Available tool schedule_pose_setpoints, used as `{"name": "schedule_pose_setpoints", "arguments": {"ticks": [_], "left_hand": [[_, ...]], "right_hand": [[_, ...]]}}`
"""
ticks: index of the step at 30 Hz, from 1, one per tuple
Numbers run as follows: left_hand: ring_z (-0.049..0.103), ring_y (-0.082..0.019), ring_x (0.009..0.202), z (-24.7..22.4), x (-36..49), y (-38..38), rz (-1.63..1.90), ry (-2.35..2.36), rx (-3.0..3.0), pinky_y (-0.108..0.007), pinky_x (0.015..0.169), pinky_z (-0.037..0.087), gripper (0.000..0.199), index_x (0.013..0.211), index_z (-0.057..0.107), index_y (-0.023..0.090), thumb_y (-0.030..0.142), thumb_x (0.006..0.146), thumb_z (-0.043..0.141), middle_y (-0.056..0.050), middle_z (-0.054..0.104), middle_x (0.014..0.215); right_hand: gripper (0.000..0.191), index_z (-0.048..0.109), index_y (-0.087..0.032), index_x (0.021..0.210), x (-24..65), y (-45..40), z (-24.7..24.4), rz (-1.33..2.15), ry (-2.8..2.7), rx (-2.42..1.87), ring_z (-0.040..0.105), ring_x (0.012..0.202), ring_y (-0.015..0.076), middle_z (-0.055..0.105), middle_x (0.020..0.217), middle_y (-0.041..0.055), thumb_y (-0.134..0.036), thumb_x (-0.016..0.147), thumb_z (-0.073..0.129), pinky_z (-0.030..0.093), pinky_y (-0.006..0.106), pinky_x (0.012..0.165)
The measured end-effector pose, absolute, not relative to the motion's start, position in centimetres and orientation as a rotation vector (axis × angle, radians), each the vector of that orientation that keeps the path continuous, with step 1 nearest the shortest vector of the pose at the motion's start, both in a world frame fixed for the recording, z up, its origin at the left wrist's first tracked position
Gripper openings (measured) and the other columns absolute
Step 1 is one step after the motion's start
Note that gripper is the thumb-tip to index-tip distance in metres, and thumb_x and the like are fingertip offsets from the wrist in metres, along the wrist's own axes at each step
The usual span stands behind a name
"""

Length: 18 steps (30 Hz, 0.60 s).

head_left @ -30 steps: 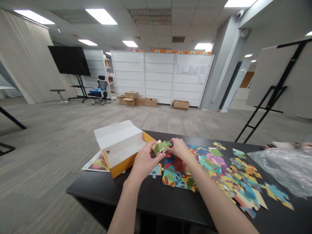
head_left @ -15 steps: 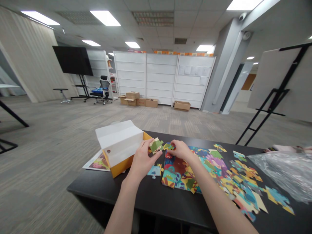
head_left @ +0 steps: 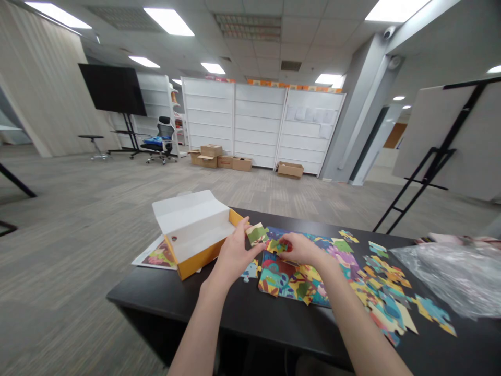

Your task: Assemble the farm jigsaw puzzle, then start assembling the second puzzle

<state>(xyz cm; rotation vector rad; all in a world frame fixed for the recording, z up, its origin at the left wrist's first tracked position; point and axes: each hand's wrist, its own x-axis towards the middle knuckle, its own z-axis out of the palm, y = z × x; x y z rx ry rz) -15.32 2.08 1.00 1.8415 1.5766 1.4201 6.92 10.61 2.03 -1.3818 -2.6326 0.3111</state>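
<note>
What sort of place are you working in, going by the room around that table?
Probably an open-plan office or showroom being fitted out: a suspended ceiling with panel lights, bare white shelving units with cardboard boxes at their foot, and a large screen on a stand.

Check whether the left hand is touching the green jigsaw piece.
Touching. The head view shows the fingers of the left hand against the edges of the green jigsaw piece, with no gap between them.

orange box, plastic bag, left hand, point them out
orange box (head_left: 199, 263): head view, on its side wall
plastic bag (head_left: 442, 277): head view, on its crumpled middle
left hand (head_left: 235, 258): head view, on the back of the hand
</note>
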Motion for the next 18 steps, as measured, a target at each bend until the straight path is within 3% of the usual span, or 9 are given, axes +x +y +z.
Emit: {"name": "schedule_pose_setpoints", "arguments": {"ticks": [5,11,18], "left_hand": [[0.068,-0.028,0.111,0.4,-14.3,2.4,1.347,1.551,1.839,-0.041,0.092,0.055,0.063,0.136,0.052,0.025,0.032,0.079,0.077,-0.011,0.068,0.126],[0.062,-0.028,0.12,0.0,-13.2,2.4,1.254,1.612,1.905,-0.044,0.1,0.051,0.065,0.144,0.04,0.022,0.034,0.087,0.069,-0.012,0.063,0.133],[0.057,-0.028,0.123,-0.9,-12.3,3.3,1.216,1.648,2.066,-0.046,0.106,0.045,0.043,0.128,0.053,0.02,0.028,0.088,0.066,-0.012,0.063,0.129]], "right_hand": [[0.033,0.072,-0.019,0.106,7.9,9.0,1.6,0.373,-2.524,-1.383,0.067,0.093,0.0237,0.074,0.103,0.0086,-0.029,0.075,0.073,0.047,0.03,0.078],[0.034,0.072,-0.017,0.106,8.1,7.7,1.2,0.532,-2.391,-1.361,0.066,0.086,0.0208,0.073,0.101,0.0079,-0.026,0.074,0.074,0.048,0.029,0.075],[0.033,0.072,-0.017,0.105,8.5,8.0,0.6,0.561,-2.377,-1.334,0.066,0.095,0.0228,0.073,0.105,0.0089,-0.025,0.073,0.074,0.048,0.03,0.082]]}}
